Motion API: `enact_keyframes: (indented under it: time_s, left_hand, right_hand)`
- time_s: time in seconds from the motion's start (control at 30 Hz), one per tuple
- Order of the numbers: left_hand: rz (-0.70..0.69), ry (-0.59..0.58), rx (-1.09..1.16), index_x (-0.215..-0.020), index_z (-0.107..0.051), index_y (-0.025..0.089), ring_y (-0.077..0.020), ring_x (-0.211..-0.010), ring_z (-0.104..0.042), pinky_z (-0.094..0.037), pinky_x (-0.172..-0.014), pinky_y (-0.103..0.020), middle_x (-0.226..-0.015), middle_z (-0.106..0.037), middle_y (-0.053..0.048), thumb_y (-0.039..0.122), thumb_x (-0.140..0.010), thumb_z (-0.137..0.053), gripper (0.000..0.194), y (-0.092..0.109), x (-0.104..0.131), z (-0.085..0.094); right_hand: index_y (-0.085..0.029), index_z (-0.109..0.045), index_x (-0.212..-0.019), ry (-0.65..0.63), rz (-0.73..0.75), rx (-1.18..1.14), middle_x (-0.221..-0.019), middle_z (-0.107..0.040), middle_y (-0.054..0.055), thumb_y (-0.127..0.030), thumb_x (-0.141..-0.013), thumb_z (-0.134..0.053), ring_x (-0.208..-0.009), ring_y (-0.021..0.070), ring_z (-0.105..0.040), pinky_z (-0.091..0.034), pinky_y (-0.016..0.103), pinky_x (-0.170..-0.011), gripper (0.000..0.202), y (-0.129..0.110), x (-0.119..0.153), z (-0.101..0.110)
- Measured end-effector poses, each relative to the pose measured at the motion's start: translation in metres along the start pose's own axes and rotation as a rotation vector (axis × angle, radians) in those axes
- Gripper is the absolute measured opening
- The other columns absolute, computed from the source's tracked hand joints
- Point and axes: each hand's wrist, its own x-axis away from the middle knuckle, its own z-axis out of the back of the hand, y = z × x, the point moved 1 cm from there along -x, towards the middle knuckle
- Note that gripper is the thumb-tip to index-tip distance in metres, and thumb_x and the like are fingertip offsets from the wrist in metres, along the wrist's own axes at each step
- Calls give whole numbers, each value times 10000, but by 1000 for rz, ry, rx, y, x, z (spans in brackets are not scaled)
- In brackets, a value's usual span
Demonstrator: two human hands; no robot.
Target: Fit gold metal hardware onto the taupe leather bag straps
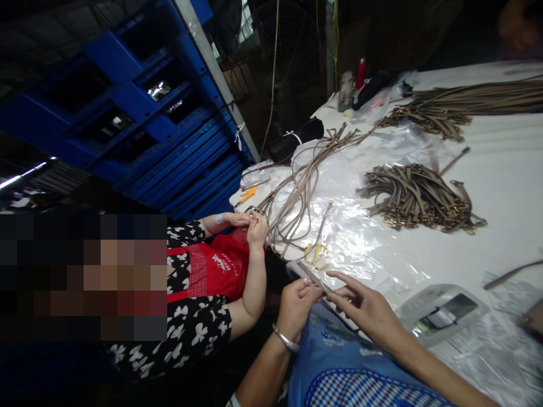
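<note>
A narrow grey-brown strap (313, 275) lies between my two hands, near the table's front edge. My left hand (297, 305), with a silver bangle on the wrist, pinches it between thumb and fingers. At its lower end, my right hand (367, 305) holds the strap with the thumb and some fingertips, while the index finger stretches out above. A yellow loop of cord (316, 255) rests on clear plastic just beyond the strap. Long straps with metal buckles (299, 192) trail across the table ahead.
A co-worker in a red apron (220, 265) sits close on the left, hands together at the table edge. A pile of buckled straps (418, 198) is on the white table (509, 169). A white-grey device (443, 314) stands at right. Blue pallets (178, 152) are stacked behind.
</note>
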Motion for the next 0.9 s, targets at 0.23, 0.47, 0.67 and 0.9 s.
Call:
enact_keyframes:
  time_s: [0.23,0.47,0.67,0.9]
  left_hand:
    - [-94,-78,-46,-1074,-692,110,-221,-908,-695,-517,-852,-313,-1022,-735,-126,286,-861,-642,281,-8,9,-17]
    - [-315,0,-887,-964,-732,209,-206,-882,-690,-521,-832,-298,-936,-752,-50,311,-916,-556,209,30,22,5]
    - [-643,-371,-1322,-1213,-630,233,-215,-1063,-612,-415,-1015,-377,-1119,-699,-76,398,-929,-531,343,63,6,12]
    - [-380,-319,-1141,-915,-739,182,-173,-823,-642,-465,-760,-238,-858,-726,-48,342,-918,-555,243,69,-3,31]
  right_hand:
    - [-188,-570,-1303,58,62,174,-869,-770,44,-431,-860,-600,-761,228,-714,-544,325,-710,507,2,4,2]
    - [-213,-744,-958,61,113,201,-848,-764,29,-441,-881,-575,-727,213,-708,-557,288,-677,294,6,3,8]
    - [-238,-742,-997,-21,279,277,-995,-760,38,-385,-895,-574,-895,242,-703,-532,331,-825,246,-9,4,2]
    - [-229,-544,-1258,-325,120,53,-1028,-718,31,-482,-925,-517,-963,219,-645,-485,333,-886,419,6,4,13]
